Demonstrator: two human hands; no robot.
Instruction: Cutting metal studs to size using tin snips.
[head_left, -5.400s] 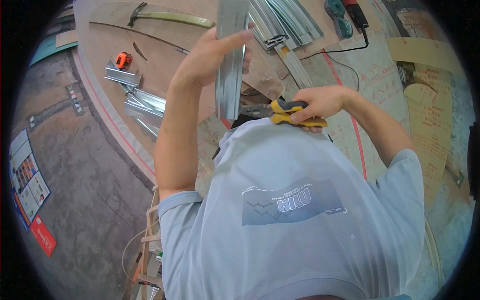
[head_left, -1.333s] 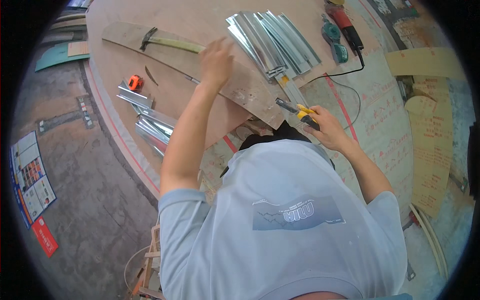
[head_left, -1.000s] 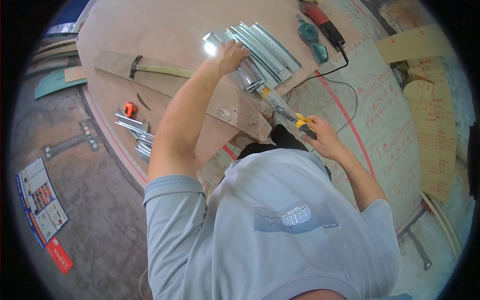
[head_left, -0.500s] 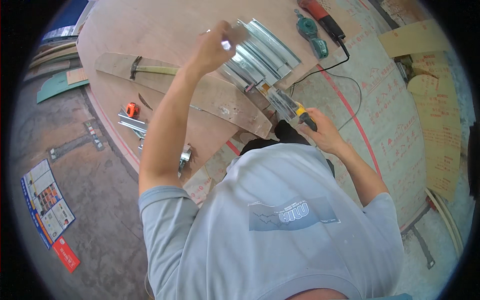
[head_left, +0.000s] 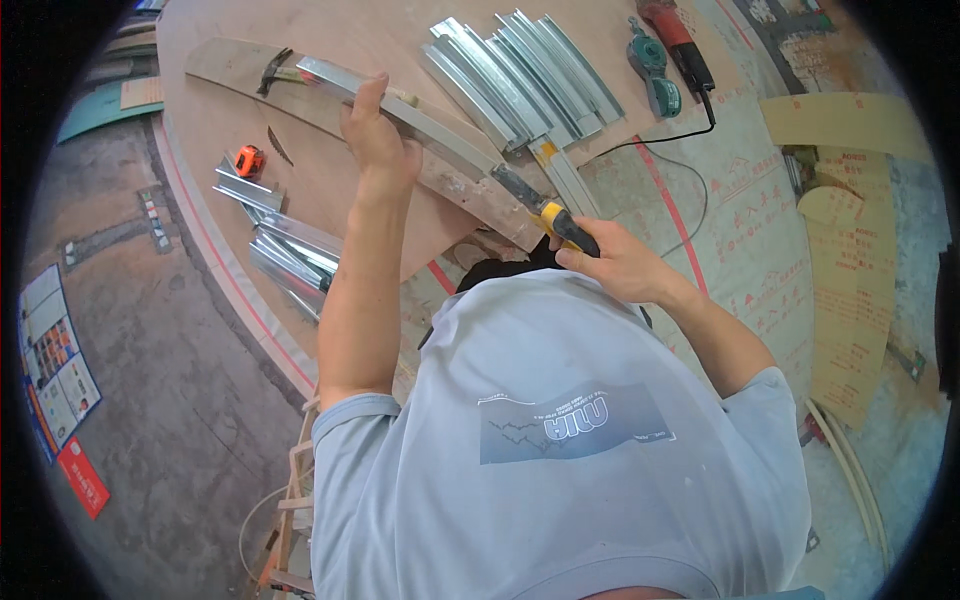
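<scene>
My left hand [head_left: 378,145] grips a long, silvery metal channel [head_left: 440,135], which lies slantwise above the wooden board [head_left: 465,190]. My right hand [head_left: 615,262] is wrapped round a hand tool [head_left: 560,226] with a yellow-and-black handle. The tool's dark grey head meets the near end of the channel; its exact kind is hard to make out. Beyond it rests a row of metal channels [head_left: 520,80], one of which [head_left: 572,185] sticks out toward me. A hammer [head_left: 275,72] sits at the board's far left end, its handle partly hidden behind the held channel.
An orange tape measure [head_left: 249,160] and more metal pieces [head_left: 290,250] lie on the table's left side. At the far right are a green chalk-line reel [head_left: 652,75] and a red-and-black power tool [head_left: 680,45] with its cord. Yellowish sheets [head_left: 850,270] lie on the right.
My left hand has come from over the row of channels toward the board, now gripping one channel. The tool in my right hand has shifted left and nearer, up to the channel's end.
</scene>
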